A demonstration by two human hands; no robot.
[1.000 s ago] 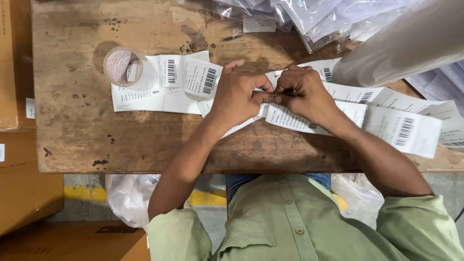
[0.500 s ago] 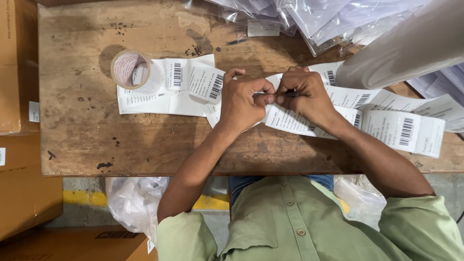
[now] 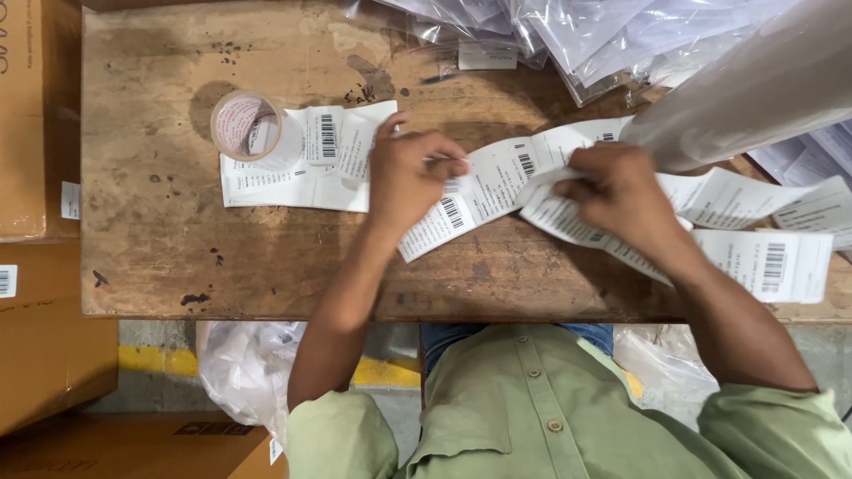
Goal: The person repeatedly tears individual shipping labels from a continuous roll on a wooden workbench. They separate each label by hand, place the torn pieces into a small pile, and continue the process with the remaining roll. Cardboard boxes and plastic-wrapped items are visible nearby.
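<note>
A long strip of white barcode labels (image 3: 497, 182) lies across the wooden table (image 3: 151, 257). My left hand (image 3: 410, 173) pinches one label of the strip at its upper edge. My right hand (image 3: 621, 191) grips the neighbouring label (image 3: 555, 213), and the two pieces are spread apart between the hands. More labels of the strip (image 3: 763, 257) trail off to the right under my right forearm. A small pile of loose labels (image 3: 306, 164) rests left of my left hand, and a roll of clear tape (image 3: 246, 126) sits on its corner.
Clear plastic bags (image 3: 568, 35) are heaped at the table's far edge. A large pale bag or roll (image 3: 763, 89) juts in from the upper right. Brown cardboard boxes (image 3: 35, 177) stand at the left. A crumpled plastic bag (image 3: 244, 364) lies under the table.
My hands were pressed together over the strip; they have now pulled apart sideways, left hand to the left and right hand to the right, with a label in each.
</note>
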